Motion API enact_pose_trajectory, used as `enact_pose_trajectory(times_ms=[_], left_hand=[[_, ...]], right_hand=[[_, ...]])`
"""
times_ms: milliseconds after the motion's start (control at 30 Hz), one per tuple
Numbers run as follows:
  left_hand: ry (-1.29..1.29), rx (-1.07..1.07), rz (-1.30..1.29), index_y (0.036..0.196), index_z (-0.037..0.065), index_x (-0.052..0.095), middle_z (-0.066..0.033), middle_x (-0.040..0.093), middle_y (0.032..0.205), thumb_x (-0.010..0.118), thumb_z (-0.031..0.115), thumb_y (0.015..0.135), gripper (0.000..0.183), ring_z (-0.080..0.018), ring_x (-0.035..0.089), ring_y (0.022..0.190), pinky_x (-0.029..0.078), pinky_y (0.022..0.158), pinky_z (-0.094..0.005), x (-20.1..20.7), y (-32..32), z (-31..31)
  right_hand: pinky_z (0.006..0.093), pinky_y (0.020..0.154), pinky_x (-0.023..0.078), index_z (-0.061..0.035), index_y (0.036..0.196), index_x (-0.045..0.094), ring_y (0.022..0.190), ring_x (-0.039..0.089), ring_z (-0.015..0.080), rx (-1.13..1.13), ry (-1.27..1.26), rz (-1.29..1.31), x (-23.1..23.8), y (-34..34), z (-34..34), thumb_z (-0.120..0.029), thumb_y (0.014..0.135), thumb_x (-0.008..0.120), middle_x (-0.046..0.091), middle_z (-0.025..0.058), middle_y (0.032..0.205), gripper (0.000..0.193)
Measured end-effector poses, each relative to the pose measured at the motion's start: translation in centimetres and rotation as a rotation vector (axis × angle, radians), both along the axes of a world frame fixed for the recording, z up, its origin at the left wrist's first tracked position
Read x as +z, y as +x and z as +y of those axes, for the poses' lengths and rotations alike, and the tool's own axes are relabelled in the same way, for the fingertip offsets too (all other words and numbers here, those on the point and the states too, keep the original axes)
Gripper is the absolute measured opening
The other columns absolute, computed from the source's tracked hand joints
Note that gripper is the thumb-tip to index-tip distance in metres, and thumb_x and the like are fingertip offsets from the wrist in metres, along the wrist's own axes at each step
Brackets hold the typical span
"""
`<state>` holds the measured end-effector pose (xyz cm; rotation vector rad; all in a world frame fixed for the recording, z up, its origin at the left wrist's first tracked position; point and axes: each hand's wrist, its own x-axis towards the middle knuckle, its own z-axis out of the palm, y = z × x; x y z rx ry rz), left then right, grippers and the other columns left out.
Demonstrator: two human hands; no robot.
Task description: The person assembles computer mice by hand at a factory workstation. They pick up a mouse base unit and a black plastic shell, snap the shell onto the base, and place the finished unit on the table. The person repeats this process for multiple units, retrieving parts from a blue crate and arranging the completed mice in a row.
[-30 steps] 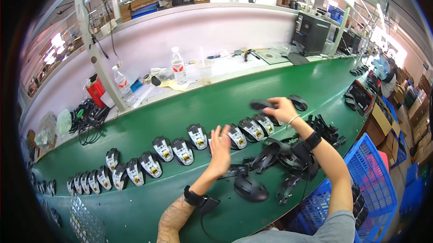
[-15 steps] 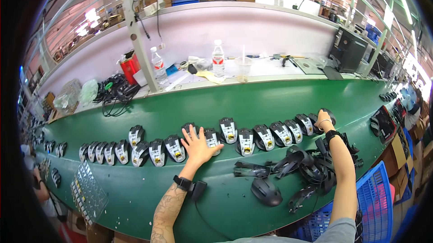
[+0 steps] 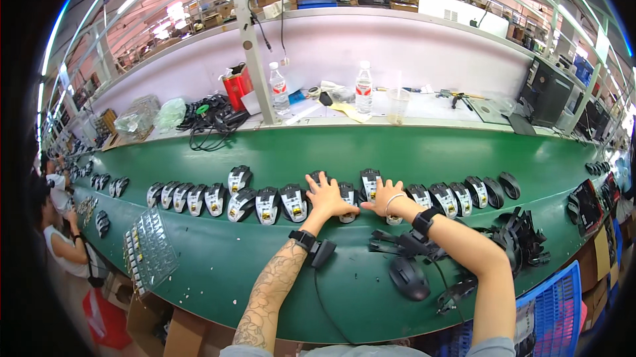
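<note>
A row of computer mice (image 3: 267, 206) with black fronts and bare silver-grey backs runs along the green bench. My left hand (image 3: 324, 198) has its fingers spread over the mice mid-row, its thumb by one mouse (image 3: 347, 201). Beside it on the right, my right hand (image 3: 389, 199) rests its parted fingers over other mice, the thumbs nearly meeting. A mouse (image 3: 370, 179) behind that row shows between the hands. What lies under both palms is partly hidden. Two dark mice (image 3: 493, 191) end the row at the right. Both wrists wear black bands, each with a small box.
Loose black shells (image 3: 520, 241) are heaped right of my right forearm, and a black mouse (image 3: 409, 279) lies in front. A clear tray (image 3: 154, 251) sits at the left. Bottles (image 3: 364, 89) and a cup (image 3: 398, 106) stand on the shelf. A blue basket (image 3: 550, 310) is at lower right.
My right hand has left the dark mouse at the row's right end and come in beside my left hand. The view has shifted left. My left hand stays spread over the row.
</note>
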<state>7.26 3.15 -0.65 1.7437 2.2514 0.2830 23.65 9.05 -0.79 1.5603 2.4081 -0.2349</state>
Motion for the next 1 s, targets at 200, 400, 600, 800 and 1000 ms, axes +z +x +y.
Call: enact_pose_trajectory(times_ms=[200, 400, 600, 800, 1000], left_hand=[[0.076, -0.081, -0.039, 0.129, -0.004, 0.041, -0.0218, 0.021, 0.146, 0.086, 0.053, 0.043, 0.113, -0.0504, 0.006, 0.136, 0.026, 0.1, -0.0671, -0.4, -0.8, -1.1], [0.397, -0.035, -0.23, 0.129, -0.002, 0.032, -0.0187, 0.041, 0.13, 0.088, 0.045, 0.046, 0.11, -0.0394, 0.028, 0.131, 0.035, 0.102, -0.051, -1.1, -1.2, -2.6], [0.669, 0.111, -0.711, 0.106, 0.003, 0.043, -0.012, 0.056, 0.094, 0.086, 0.024, 0.059, 0.067, -0.0235, 0.056, 0.091, 0.046, 0.083, -0.0333, -0.4, -3.3, -5.4], [0.278, 0.017, -0.61, 0.124, 0.0, 0.029, -0.019, 0.056, 0.103, 0.084, 0.035, 0.058, 0.092, -0.0304, 0.058, 0.095, 0.046, 0.086, -0.037, 5.0, -9.1, -15.7], [0.019, 0.076, -0.185, 0.125, -0.002, 0.035, -0.0224, 0.046, 0.116, 0.083, 0.035, 0.061, 0.089, -0.0375, 0.046, 0.113, 0.039, 0.096, -0.0434, 1.8, -14.7, -21.3]], right_hand=[[0.0666, 0.087, 0.037, -0.0217, 0.15, 0.012, 0.132, 0.024, 0.0399, -0.328, 0.006, 0.139, 0.9, -0.9, -2.2, -0.065, 0.078, 0.058, 0.031, 0.01, 0.143, 0.096], [0.0651, 0.085, 0.04, -0.0251, 0.147, 0.023, 0.127, 0.034, 0.0352, -0.262, 0.15, 0.218, 0.7, -0.9, -2.0, -0.058, 0.078, 0.064, 0.04, 0.0035, 0.137, 0.087], [0.0642, 0.086, 0.04, -0.0212, 0.14, 0.034, 0.124, 0.039, 0.0299, -0.114, 0.249, 0.299, -0.4, -0.7, -0.5, -0.047, 0.079, 0.065, 0.045, 0.0036, 0.131, 0.073], [0.0619, 0.087, 0.04, -0.0078, 0.135, 0.041, 0.125, 0.037, 0.0309, -0.242, 0.269, 0.27, 0.2, -2.2, -0.3, -0.067, 0.073, 0.06, 0.045, 0.0106, 0.131, 0.088], [0.0615, 0.085, 0.04, -0.0139, 0.126, 0.052, 0.121, 0.041, 0.0325, -0.267, 0.245, 0.245, 0.2, -2.3, 1.7, -0.072, 0.072, 0.056, 0.046, 0.0114, 0.13, 0.08]])
